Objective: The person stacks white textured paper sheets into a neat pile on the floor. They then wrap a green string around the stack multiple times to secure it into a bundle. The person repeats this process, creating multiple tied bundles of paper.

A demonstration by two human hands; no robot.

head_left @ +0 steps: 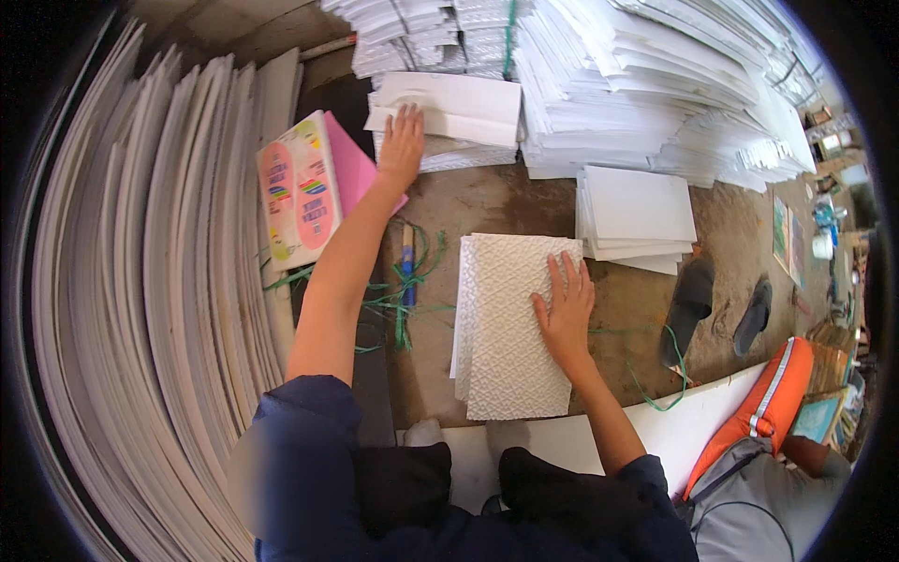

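Observation:
My left hand reaches forward and rests on a white sheet that lies on top of a low pile of white sheets. Its fingers are stretched out over the sheet's near left part. Flat on the right side of a stack of embossed white sheets lies my right hand, fingers spread. That stack sits on the floor in front of my feet, its lower sheets showing along the left edge. Left of my left arm, a printed white and pink package leans beside a pink sheet.
Tall white sheet stacks stand at the back, and upright boards line the left. A smaller white pile, dark slippers, green string and a blue marker-like stick lie about. Another person is at lower right.

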